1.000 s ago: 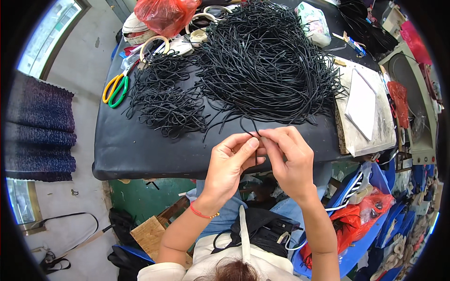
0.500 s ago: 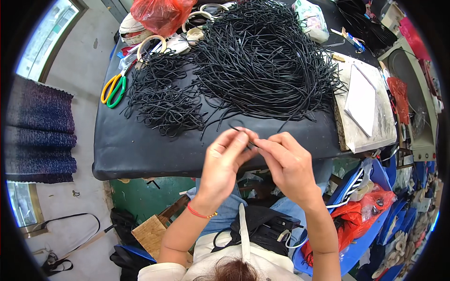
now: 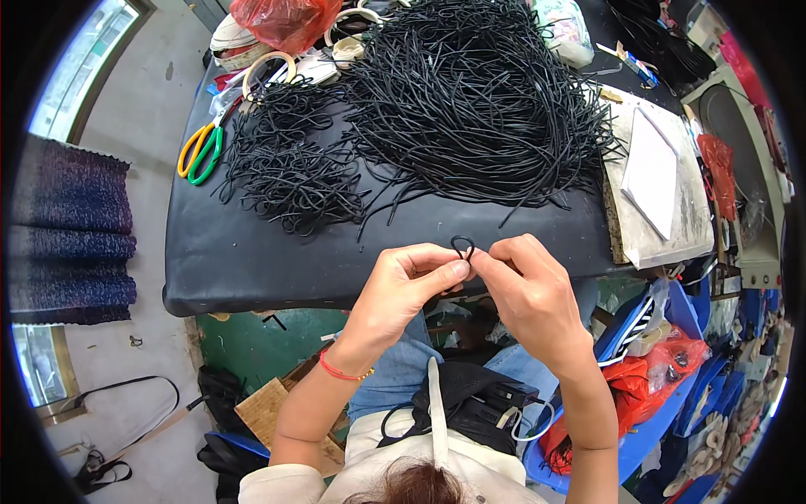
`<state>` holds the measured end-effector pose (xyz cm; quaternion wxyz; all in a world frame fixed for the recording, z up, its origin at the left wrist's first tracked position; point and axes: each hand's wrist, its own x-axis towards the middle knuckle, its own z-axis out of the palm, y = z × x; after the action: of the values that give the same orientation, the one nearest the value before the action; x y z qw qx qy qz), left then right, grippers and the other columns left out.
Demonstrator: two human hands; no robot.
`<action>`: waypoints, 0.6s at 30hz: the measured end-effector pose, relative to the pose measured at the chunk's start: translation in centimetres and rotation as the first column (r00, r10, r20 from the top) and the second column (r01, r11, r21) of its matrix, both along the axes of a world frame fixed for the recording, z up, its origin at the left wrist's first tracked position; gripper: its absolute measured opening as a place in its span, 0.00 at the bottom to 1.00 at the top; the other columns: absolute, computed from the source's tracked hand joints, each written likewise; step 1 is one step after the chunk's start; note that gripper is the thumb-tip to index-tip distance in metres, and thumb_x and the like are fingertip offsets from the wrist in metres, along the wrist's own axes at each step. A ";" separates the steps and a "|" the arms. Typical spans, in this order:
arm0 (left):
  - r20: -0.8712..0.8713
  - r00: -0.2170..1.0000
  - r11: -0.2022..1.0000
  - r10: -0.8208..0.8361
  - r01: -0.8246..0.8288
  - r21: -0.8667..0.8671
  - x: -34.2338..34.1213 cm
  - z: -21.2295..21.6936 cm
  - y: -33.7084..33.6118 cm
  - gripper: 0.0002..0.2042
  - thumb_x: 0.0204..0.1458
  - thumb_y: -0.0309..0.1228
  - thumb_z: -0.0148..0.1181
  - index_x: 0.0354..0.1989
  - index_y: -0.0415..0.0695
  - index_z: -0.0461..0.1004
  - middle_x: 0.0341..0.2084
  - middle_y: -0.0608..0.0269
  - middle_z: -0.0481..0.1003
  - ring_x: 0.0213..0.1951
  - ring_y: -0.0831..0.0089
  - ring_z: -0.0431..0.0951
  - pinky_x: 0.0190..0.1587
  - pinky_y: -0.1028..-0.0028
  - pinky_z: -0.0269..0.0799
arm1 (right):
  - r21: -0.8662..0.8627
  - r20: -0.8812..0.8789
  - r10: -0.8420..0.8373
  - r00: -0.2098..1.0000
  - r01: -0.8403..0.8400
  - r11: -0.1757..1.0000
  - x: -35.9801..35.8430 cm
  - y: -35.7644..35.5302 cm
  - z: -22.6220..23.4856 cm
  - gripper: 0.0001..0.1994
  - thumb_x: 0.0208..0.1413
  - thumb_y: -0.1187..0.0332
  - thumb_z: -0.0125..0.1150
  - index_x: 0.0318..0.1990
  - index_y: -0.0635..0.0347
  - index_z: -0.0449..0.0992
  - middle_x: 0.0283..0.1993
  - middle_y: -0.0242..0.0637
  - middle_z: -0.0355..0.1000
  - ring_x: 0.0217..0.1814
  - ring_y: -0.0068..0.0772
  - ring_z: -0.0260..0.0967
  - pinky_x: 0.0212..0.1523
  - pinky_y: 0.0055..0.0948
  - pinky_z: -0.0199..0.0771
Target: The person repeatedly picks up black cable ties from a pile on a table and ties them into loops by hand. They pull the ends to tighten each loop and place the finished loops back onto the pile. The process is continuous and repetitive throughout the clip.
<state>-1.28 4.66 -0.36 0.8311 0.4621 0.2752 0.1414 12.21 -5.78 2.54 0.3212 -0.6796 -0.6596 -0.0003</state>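
Note:
A thin black cord (image 3: 463,244) stands up in a small loop between my fingertips, just above the near edge of the table. My left hand (image 3: 411,286) pinches it between thumb and fingers. From the other side my right hand (image 3: 531,281) grips the same cord, its fingertips nearly touching those of the left. The cord's ends are hidden in my fingers. Beyond my hands lies a big heap of straight black cords (image 3: 478,109). To its left is a smaller pile of looped black cords (image 3: 294,181).
Scissors with yellow and green handles (image 3: 201,154) lie at the table's left. Rolls of tape (image 3: 270,74) and a red plastic bag (image 3: 290,21) are behind them. On the right rests a worn board (image 3: 684,239) with white paper (image 3: 651,176). A blue bin (image 3: 625,470) stands below it.
The cord between my hands now forms an upright loop. My left hand has shifted slightly right, and both hands have closed in around the cord.

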 end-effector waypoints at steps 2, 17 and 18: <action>0.001 1.000 1.000 0.011 -0.011 -0.003 -0.1 0.0 0.0 0.07 0.49 0.27 0.59 0.33 0.37 0.75 0.27 0.61 0.76 0.32 0.78 0.75 0.35 0.81 0.70 | 0.004 -0.041 -0.014 0.999 0.014 1.000 -0.1 0.0 -0.1 0.08 0.42 0.78 0.58 0.33 0.65 0.73 0.27 0.36 0.65 0.29 0.34 0.65 0.28 0.28 0.68; -0.118 0.964 0.655 -0.237 0.248 0.713 -0.4 1.5 -0.6 0.08 0.49 0.21 0.54 0.37 0.36 0.74 0.27 0.58 0.74 0.30 0.67 0.75 0.36 0.72 0.69 | 0.045 -0.155 0.030 0.988 -0.023 0.999 1.5 0.1 2.0 0.06 0.40 0.79 0.58 0.29 0.63 0.72 0.27 0.37 0.65 0.27 0.36 0.65 0.29 0.30 0.66; -0.036 0.984 0.852 -0.172 0.167 0.497 -0.4 1.3 -1.0 0.09 0.50 0.23 0.54 0.39 0.36 0.73 0.28 0.61 0.74 0.32 0.72 0.75 0.38 0.75 0.70 | 0.018 -0.267 -0.037 0.963 0.043 0.999 1.7 -0.3 1.3 0.05 0.42 0.79 0.58 0.29 0.64 0.73 0.27 0.38 0.66 0.27 0.36 0.66 0.28 0.29 0.66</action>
<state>-1.71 3.68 0.90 0.6945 0.6822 0.1835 0.1361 13.95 -6.03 3.81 0.4149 -0.6828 -0.5964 0.0769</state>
